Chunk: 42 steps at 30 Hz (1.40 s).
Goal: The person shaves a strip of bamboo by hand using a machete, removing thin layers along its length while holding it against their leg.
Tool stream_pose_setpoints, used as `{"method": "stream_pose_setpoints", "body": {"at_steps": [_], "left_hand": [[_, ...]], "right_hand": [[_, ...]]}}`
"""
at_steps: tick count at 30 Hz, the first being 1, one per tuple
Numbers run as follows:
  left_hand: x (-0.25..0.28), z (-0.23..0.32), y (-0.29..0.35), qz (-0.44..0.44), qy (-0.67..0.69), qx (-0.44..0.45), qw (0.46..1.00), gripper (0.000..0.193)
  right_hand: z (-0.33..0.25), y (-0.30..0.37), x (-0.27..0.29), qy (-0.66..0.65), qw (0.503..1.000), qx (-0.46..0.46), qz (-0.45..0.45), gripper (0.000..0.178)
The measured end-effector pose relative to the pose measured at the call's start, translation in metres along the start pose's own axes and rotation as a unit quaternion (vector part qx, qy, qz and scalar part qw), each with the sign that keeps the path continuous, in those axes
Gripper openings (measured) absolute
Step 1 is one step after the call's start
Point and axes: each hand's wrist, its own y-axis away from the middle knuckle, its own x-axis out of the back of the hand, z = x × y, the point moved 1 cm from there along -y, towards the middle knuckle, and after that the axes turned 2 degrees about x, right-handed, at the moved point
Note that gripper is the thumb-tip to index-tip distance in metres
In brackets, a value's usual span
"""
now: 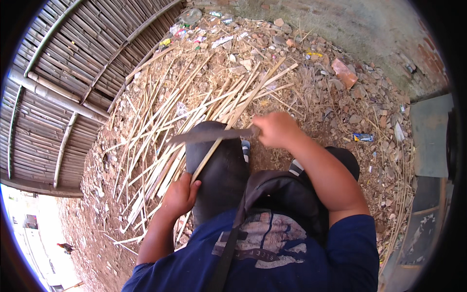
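My left hand [181, 195] is closed around the near end of a pale bamboo strip [208, 156], beside my left knee. The strip slants up and away to the right, over dark trousers [219, 177]. In my right hand [278, 129] is the handle of a machete [202, 136] with a long, dull brown blade. Pointing left, the blade crosses the strip above the knee; whether its edge bites into the strip I cannot tell. Beyond and left of the knee, a loose pile of split bamboo strips [154, 176] lies on the ground.
A bamboo-slat wall [58, 112] stands at left, and a plastered brick wall [350, 24] at the back. Stones, a reddish brick chunk [344, 73] and a blue packet [363, 137] litter the dirt. A grey panel [430, 136] is at right. A chicken [65, 247] is at lower left.
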Motion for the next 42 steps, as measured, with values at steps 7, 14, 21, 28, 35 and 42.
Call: {"method": "stream_pose_setpoints", "body": {"at_steps": [7,14,21,28,35,42], "left_hand": [[0.008,0.008,0.004,0.006,0.014,0.003,1.0,0.03],[0.002,0.002,-0.007,-0.001,0.028,0.003,1.0,0.03],[0.014,0.009,0.003,-0.021,0.05,0.012,0.998,0.03],[0.005,0.002,-0.003,-0.008,0.059,0.003,0.998,0.03],[0.007,0.001,0.001,-0.007,0.076,0.003,0.997,0.032],[0.006,0.009,-0.002,-0.01,0.066,0.031,0.997,0.031]], "right_hand": [[0.011,-0.001,0.024,-0.028,0.996,-0.072,0.033,0.019],[0.017,-0.011,0.016,-0.092,0.991,-0.095,0.034,0.023],[0.018,-0.001,0.032,-0.075,0.991,-0.11,0.015,0.029],[0.029,-0.004,0.024,-0.096,0.992,-0.083,0.014,0.025],[-0.011,0.005,0.027,-0.006,1.0,-0.013,0.015,0.021],[0.052,-0.011,0.02,-0.118,0.979,-0.139,0.092,0.019]]}}
